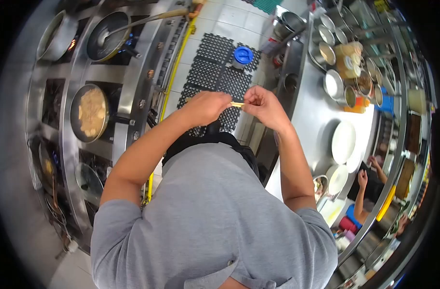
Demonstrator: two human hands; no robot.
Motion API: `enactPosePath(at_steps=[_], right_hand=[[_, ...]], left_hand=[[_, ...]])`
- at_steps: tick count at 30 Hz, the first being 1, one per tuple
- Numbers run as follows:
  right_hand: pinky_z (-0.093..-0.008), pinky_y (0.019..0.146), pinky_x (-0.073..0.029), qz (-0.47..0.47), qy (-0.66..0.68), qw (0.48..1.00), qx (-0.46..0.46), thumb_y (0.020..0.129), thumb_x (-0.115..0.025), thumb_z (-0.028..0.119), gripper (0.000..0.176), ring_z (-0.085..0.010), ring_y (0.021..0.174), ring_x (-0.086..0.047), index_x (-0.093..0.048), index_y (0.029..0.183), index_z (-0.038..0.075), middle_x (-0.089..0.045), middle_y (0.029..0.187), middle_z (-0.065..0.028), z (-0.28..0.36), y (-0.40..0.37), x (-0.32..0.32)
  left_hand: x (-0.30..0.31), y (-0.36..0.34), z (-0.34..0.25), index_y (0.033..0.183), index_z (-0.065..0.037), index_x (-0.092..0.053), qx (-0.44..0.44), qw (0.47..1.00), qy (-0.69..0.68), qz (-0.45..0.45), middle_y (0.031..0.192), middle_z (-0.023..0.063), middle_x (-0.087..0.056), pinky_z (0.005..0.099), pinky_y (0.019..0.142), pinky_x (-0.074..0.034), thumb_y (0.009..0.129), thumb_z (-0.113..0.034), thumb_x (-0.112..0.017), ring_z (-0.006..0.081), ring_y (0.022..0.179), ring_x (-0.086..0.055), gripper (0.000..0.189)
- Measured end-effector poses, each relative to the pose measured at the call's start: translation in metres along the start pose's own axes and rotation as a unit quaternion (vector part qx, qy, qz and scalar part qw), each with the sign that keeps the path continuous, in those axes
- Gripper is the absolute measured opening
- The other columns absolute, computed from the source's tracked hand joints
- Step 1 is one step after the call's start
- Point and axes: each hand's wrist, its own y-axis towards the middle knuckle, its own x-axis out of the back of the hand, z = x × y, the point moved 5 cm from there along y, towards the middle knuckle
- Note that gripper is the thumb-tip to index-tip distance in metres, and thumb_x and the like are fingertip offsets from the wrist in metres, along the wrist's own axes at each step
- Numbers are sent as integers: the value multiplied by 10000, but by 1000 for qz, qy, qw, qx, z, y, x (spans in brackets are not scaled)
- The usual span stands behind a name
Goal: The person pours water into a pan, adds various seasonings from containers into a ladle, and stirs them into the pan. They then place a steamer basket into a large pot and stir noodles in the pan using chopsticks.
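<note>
We hold a small pale yellow piece (237,104) in front of our body, between the two hands; our left hand (208,107) is curled narrow around one end, its fingertips partly hidden, and our right hand (262,107) pinches near the other end with thumb and forefinger; what the piece is, we cannot tell at this size.

Below it lies the black perforated floor mat (215,48), with a blue-lidded tub (243,56) standing on it; the piece is over neither the stove (56,127) nor the steel counter (304,132), so if either pinch slackens, it could drop to the floor; it is thin, and if it is brittle, a twist or uneven pull could snap it.

To our left, a pan (74,113) of pale food (91,113) sits on the stove, and a flame (73,44) shows by the pot (56,36); if the burner under the pan is lit, which we cannot see, the food could catch while both hands are busy; the ladle handle (174,14) juts past the stove's edge, where a passing sleeve could knock it.
</note>
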Motion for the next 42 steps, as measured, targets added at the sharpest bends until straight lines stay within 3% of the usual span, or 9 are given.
enactPosePath(at_steps=[3,4,7,11,17,19,23,25,42], right_hand=[[-237,688,-503,7,40,999,-4,978,-772,-13,145,-63,774,-621,-661,1056,38,-702,910,2,26,26,-21],[-244,690,-529,8,92,996,-2,993,-779,7,200,-77,780,-647,-659,1153,21,-723,933,-18,27,41,-36],[-248,663,-541,6,142,987,69,990,-790,13,244,-85,753,-664,-654,1192,-1,-723,896,-28,48,70,-112],[-228,678,-532,67,108,985,118,1000,-780,19,512,-82,778,-663,-572,1460,-68,-716,913,-26,93,88,-207],[-245,730,-544,309,37,949,59,1048,-762,119,296,-77,803,-644,-737,1299,-37,-743,959,-16,109,102,-336],[-256,751,-549,358,24,931,67,1069,-744,148,250,-77,823,-645,-770,1260,-12,-752,959,-14,108,103,-374],[-265,778,-554,375,30,923,79,1086,-729,177,260,-92,832,-657,-772,1257,-14,-760,954,-23,101,115,-429],[-271,790,-558,392,90,914,59,1086,-732,186,259,-102,837,-669,-776,1236,-20,-769,966,-35,102,117,-453],[-286,841,-590,602,-102,788,76,1111,-689,195,252,-110,917,-719,-754,1233,-16,-786,1009,-52,126,226,-525]], left_hand=[[8,-52,21,1059,-37,-663,43,980,-147,-128,783,66,-654,454,635,-496,1143,-239,-562,271,666,-641,241],[9,-70,24,1082,-44,-661,119,944,-286,-114,732,20,-606,338,582,-463,1175,-282,-524,150,620,-590,290],[24,-118,29,1096,-52,-660,196,864,-420,-196,731,-17,-579,280,547,-431,1193,-311,-492,73,607,-545,324],[55,-195,47,1095,-73,-656,205,856,-331,-341,726,-18,-579,276,557,-449,1196,-330,-492,85,590,-528,321],[75,-310,60,1046,-44,-621,237,835,-212,-448,693,44,-593,369,636,-492,1180,-288,-529,166,647,-589,294],[85,-340,52,1055,-39,-614,235,795,-259,-496,786,191,-662,491,694,-496,1146,-286,-565,402,739,-663,268],[56,-400,92,1049,-31,-594,313,785,-234,-480,787,186,-668,495,702,-498,1148,-296,-561,399,752,-671,284],[60,-421,90,1008,-33,-614,318,775,-135,-530,711,91,-628,422,632,-491,1172,-278,-535,236,636,-608,305],[90,-403,145,1050,-34,-642,425,631,-141,-633,795,167,-681,498,684,-526,1127,-185,-573,387,743,-696,183]])
